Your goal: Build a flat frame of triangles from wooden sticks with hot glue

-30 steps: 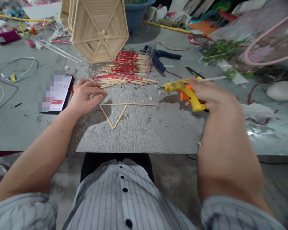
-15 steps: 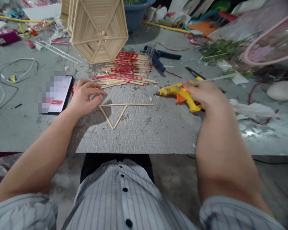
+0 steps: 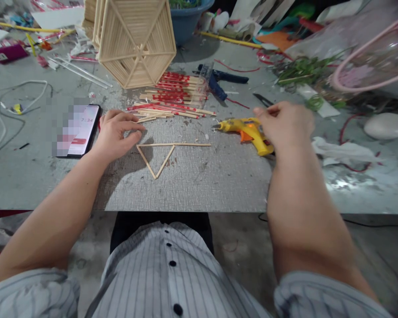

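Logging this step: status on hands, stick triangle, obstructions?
Right hand at glue gun, grip unclear; left hand open. Wooden stick triangle between them. Nearby: red-patterned sticks beyond triangle, smartphone beside left hand.

Looks like a craft workshop to me, and a messy one: glue gun [image 3: 245,129], loose sticks [image 3: 172,109] and a six-sided wooden piece [image 3: 137,48] on my scuffed grey surface [image 3: 215,185], greenery [image 3: 301,70] and plastic [image 3: 334,37] heaped further back, grubby floor [image 3: 242,269] below.

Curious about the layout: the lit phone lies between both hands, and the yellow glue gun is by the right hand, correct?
Not quite: the head view shows the lit phone left of the left hand. The yellow glue gun is by the right hand.
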A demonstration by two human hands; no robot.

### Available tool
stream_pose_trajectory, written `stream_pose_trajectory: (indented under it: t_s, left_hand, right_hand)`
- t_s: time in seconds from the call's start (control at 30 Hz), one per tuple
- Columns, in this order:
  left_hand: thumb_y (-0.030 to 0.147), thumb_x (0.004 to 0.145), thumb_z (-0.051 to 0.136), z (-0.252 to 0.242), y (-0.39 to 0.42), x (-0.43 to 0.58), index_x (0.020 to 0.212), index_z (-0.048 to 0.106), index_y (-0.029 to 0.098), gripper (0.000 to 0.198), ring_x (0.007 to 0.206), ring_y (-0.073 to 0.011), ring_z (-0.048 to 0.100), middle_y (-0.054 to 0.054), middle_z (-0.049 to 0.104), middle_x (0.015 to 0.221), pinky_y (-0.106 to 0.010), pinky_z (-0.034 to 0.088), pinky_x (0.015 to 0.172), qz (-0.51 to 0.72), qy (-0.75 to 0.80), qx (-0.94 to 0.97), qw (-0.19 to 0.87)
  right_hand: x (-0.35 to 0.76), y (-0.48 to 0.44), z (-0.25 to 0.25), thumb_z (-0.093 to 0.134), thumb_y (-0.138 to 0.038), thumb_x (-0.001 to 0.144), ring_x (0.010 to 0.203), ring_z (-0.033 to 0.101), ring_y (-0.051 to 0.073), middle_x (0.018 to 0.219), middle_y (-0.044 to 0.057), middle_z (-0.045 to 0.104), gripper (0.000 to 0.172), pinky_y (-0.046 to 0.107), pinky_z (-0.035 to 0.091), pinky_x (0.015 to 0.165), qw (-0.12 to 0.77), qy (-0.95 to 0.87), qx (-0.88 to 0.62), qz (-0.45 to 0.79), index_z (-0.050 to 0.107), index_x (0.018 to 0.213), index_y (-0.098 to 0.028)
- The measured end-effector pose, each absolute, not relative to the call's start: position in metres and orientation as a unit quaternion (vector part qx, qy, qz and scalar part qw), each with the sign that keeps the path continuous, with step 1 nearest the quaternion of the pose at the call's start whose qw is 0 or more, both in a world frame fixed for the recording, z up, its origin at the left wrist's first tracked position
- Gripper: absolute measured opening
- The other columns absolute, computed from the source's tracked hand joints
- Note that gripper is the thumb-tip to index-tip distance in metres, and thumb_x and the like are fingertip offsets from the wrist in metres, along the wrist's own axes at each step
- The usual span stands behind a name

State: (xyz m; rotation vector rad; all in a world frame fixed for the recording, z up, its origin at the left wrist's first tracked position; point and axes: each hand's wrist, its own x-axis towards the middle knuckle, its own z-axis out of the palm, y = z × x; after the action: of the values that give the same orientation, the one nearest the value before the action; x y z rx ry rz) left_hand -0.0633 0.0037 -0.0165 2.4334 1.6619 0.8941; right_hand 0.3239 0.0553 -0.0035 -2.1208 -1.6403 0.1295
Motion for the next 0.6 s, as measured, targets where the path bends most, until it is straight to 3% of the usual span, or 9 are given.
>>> stream_pose_trajectory:
  t_s: [0.17,0.4,0.6]
  left_hand:
    - [0.038,0.086,0.054,-0.017,0.004,-0.064,0.092,0.077,0.027,0.026,0.115,-0.03,0.053,-0.002,0.072,0.11,-0.055,0.038,0.104,0.263,0.588,0.765,0.03]
    - [0.04,0.085,0.049,-0.017,0.009,-0.069,0.097,0.075,0.025,0.032,0.1,-0.0219,0.051,0.0,0.071,0.099,-0.051,0.04,0.099,0.275,0.613,0.741,0.016]
    - [0.043,0.087,0.052,-0.014,0.004,-0.064,0.092,0.076,0.023,0.032,0.097,-0.025,0.053,-0.005,0.072,0.094,-0.051,0.041,0.093,0.263,0.628,0.733,-0.008]
  right_hand:
    - [0.295,0.043,-0.007,0.059,-0.032,0.088,0.08,0.061,0.022,0.092,0.012,0.072,0.017,0.038,0.044,0.08,0.296,-0.653,-0.697,0.012,0.068,0.092,-0.018]
    - [0.274,0.036,-0.016,0.05,-0.034,0.093,0.09,0.065,0.03,0.089,0.009,0.074,0.023,0.045,0.048,0.08,0.28,-0.796,-0.536,-0.032,0.071,0.09,-0.026]
    - [0.268,0.032,-0.024,0.052,-0.036,0.094,0.099,0.063,0.031,0.097,0.009,0.074,0.024,0.047,0.048,0.081,0.238,-0.859,-0.453,-0.003,0.074,0.094,-0.026]
